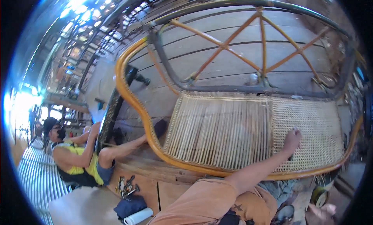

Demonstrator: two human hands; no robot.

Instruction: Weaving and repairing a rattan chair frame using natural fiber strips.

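A rattan bench [134, 94] with an orange-brown curved rim stands in front of me. Its cane seat has two parts: rows of parallel strands [217, 131] on the left and a close crisscross weave [314, 135] on the right. My left hand [293, 140] is closed over the woven part, fingertips near a small pale bit I cannot make out. The left forearm crosses the front rim. My right hand [322, 214] appears blurred at the lower right, low beside a round roll [319, 197]; its fingers are unclear.
A dark backrest frame [248, 3] with crossed rattan poles rises at the far side. On the left sits a person in a yellow top [77, 162], one leg stretched toward the bench. Tools [127, 187], dark cloth [130, 206] and a white cylinder [138, 216] lie lower left.
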